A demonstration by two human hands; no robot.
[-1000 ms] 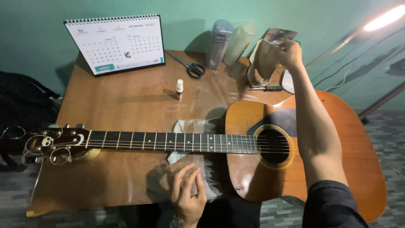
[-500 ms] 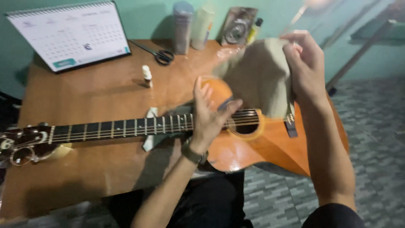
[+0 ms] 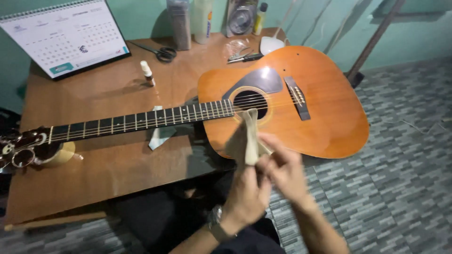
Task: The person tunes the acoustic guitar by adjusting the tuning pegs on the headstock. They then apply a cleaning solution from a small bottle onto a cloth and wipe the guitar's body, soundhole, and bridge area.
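Pinching beige cloth (image 3: 245, 138) in both your grips, left hand (image 3: 247, 197) and right hand (image 3: 285, 171) touching; guitar (image 3: 282, 101) lying just beyond on bench (image 3: 94, 174).

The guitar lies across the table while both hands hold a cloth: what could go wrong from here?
1. The guitar overhangs the table edge with its body; a push could possibly tip it off.
2. Both hands, left and right, grip the cloth, so neither steadies it.
3. The small bottle stands near the neck and might topple.
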